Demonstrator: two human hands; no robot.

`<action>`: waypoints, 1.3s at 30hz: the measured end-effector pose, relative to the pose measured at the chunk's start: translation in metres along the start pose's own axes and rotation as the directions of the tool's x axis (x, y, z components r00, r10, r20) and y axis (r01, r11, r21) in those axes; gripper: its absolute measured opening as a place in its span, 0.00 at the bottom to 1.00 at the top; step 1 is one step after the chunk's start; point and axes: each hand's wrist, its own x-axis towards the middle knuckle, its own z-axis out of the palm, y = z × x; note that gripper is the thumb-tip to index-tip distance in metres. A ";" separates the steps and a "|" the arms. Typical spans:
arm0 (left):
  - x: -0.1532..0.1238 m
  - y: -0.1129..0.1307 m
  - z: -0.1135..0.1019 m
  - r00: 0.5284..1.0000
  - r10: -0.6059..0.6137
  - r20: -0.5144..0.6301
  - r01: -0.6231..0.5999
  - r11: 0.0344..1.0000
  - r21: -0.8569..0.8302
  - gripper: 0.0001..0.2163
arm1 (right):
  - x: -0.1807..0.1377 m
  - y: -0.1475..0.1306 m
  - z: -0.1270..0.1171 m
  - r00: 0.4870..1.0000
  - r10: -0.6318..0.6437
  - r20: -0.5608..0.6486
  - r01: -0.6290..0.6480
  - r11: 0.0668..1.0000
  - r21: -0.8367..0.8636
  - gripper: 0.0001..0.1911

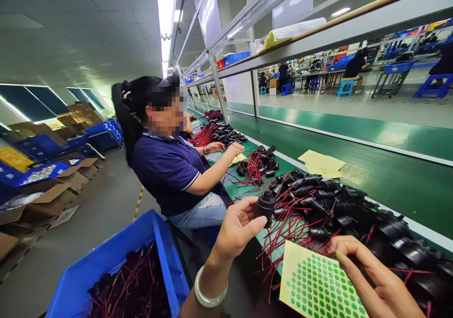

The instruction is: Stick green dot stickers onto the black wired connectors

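Note:
My left hand, with a pale bangle at the wrist, grips a black cylindrical part upright between thumb and fingers. To its right, my right hand pinches the upper right edge of a yellow sheet of round green stickers. The sheet tilts toward me, its lower edge cut off by the frame. Behind both hands lies a long heap of similar black parts with red and black wires trailing toward me over the bench edge.
A blue bin holding wired black parts stands at lower left. A co-worker sits left of the green bench, hands over another pile. Yellow sheets lie beyond the heap. A shelf rail runs overhead.

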 end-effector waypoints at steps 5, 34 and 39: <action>-0.015 -0.005 0.000 0.997 -0.029 0.076 0.034 0.997 -0.067 0.19 | 0.009 -0.027 -0.004 0.998 -0.053 -0.018 0.052 0.998 -0.047 0.04; -0.041 -0.008 0.021 0.989 -0.073 0.125 0.036 0.960 0.279 0.17 | 0.039 -0.089 0.034 0.879 -0.466 0.102 0.471 0.812 -0.344 0.03; -0.041 -0.007 0.020 0.986 -0.107 0.132 0.070 0.963 0.259 0.17 | 0.039 -0.087 0.030 0.900 -0.425 0.098 0.434 0.849 -0.300 0.03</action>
